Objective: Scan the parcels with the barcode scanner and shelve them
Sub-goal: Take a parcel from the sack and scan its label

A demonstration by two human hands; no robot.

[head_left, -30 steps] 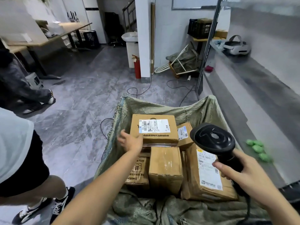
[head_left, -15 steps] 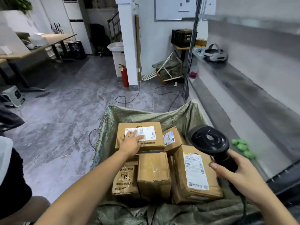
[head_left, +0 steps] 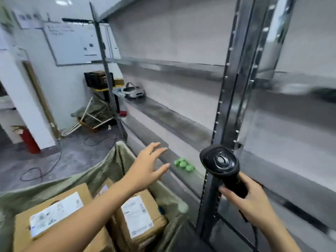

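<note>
Left hand hangs empty, fingers spread, w/ nothing in its grip. Right hand grips barcode scanner. Parcels lie below and behind left hand, which is nearer; labels face up.

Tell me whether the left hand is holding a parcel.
No. The left hand is open, fingers spread, above the cardboard parcels, gripping nothing.
</note>
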